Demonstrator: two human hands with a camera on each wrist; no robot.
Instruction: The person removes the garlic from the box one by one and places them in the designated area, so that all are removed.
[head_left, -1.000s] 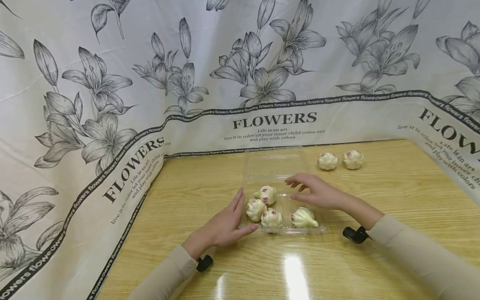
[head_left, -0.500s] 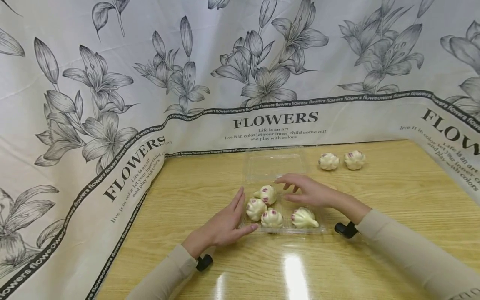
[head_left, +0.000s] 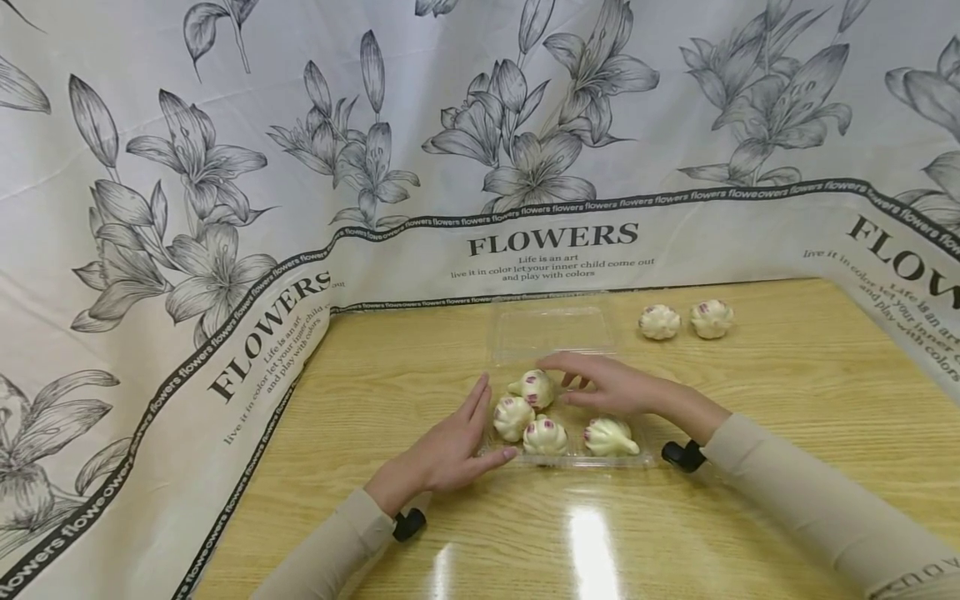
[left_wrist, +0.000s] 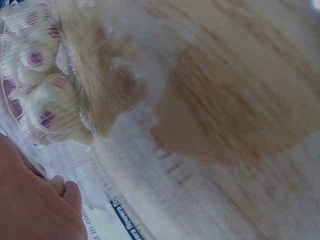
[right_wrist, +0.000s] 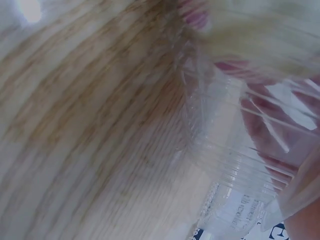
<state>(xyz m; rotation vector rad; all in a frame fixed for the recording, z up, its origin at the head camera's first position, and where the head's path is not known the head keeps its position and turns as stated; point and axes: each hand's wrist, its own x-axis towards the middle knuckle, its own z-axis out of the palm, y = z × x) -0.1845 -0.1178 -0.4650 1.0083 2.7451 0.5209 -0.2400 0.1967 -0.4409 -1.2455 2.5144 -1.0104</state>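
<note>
A clear plastic clamshell box (head_left: 573, 461) lies with its lid folded back. In its left half sit three garlic bulbs with purple patches: a rear bulb (head_left: 536, 389), a left bulb (head_left: 513, 418) and a front bulb (head_left: 545, 437). One more garlic bulb (head_left: 611, 437) lies in the right half, its stem pointing right. My left hand (head_left: 447, 446) rests along the box's left side, fingers straight, thumb at the front left corner. Over the box, my right hand (head_left: 611, 385) has its bent fingertips close to the rear bulb. Through the clear wall, bulbs (left_wrist: 47, 107) show in the left wrist view.
Two further garlic bulbs, a left one (head_left: 659, 322) and a right one (head_left: 711, 318), lie at the back of the wooden table (head_left: 787, 367). The transparent lid (head_left: 551, 327) lies flat behind the box. A flower-print curtain (head_left: 420, 267) borders the table behind and at both sides.
My right hand has moved left across the box, from beside its right half to the rear bulb. The left hand and the bulbs have stayed in place.
</note>
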